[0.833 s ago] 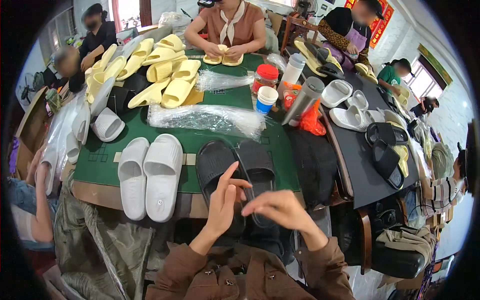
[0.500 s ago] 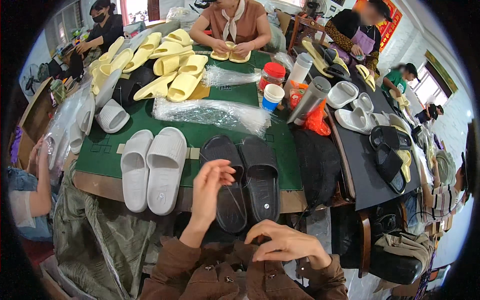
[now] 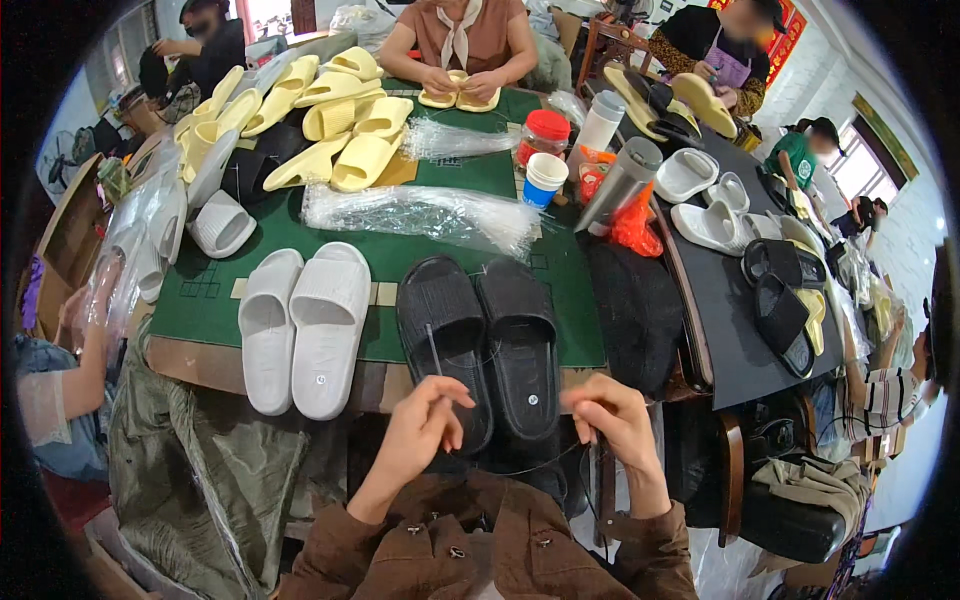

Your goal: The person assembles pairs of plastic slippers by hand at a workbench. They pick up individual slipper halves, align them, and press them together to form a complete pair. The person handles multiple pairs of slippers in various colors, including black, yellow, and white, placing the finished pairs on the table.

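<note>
A pair of black slide sandals lies toe-away at the near table edge: the left slide (image 3: pixel 440 310) and the right slide (image 3: pixel 520 350). My left hand (image 3: pixel 422 420) is closed at the left slide's heel. A thin clear plastic strip (image 3: pixel 434 348) rises from its fingertips over the footbed. Right of the right slide's heel, my right hand (image 3: pixel 615 415) pinches a thin dark strand (image 3: pixel 545 464), which curves left below the slides. Whether its far end reaches my left hand cannot be made out. A pair of light grey slides (image 3: pixel 328 335) sits to the left.
Beyond the slides lie a bundle of clear plastic strips (image 3: pixel 420 215) and piled yellow slides (image 3: pixel 365 160). A red-lidded jar (image 3: pixel 543 138), paper cup (image 3: pixel 544 180) and steel flask (image 3: pixel 622 185) stand right of them. A person (image 3: pixel 455 50) handles yellow slides opposite. More slides cover the black side table (image 3: pixel 700 330).
My right hand has risen from my lap to the right of the black slides, its fingers now pinched. My left hand has dropped slightly toward me.
</note>
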{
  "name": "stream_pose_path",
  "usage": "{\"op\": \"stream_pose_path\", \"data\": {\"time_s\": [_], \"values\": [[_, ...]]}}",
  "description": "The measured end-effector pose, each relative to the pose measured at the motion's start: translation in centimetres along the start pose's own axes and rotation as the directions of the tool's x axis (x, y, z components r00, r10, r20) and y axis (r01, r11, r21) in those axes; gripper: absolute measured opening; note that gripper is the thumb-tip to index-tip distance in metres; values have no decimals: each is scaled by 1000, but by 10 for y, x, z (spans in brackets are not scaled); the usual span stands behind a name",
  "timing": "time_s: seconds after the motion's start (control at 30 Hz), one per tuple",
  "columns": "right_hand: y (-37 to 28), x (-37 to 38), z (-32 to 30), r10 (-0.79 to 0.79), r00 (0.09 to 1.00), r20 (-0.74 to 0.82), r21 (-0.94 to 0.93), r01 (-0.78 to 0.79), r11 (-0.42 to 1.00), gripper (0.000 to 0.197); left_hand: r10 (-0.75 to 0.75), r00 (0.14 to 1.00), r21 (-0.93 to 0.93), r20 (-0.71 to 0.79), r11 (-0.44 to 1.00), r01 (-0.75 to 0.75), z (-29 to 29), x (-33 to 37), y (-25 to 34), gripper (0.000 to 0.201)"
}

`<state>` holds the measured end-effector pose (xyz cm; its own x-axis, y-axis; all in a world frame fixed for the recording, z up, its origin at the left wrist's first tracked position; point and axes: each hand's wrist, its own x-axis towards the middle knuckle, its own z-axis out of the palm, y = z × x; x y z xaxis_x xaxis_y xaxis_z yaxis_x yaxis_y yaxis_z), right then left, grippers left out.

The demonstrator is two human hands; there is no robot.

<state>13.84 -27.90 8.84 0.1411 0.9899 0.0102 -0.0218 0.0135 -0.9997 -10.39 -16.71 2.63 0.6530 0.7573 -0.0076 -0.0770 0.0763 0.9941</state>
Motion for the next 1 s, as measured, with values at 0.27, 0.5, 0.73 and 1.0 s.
{"op": "stream_pose_path", "data": {"time_s": [0.27,0.5,0.73,1.0], "values": [[34,36,20,49,999,21,-162,-45,986,20,-152,978,-19,143,988,156,18,6,4,21],[53,71,53,-275,932,238,-478,358,802,21,-66,993,3,101,998,66,22,12,-3,19],[62,81,56,-317,918,238,-524,396,754,10,234,956,349,-179,923,-161,20,12,2,18],[63,82,57,-328,902,279,-550,430,716,13,194,973,387,-127,913,-131,18,10,-4,15]]}}
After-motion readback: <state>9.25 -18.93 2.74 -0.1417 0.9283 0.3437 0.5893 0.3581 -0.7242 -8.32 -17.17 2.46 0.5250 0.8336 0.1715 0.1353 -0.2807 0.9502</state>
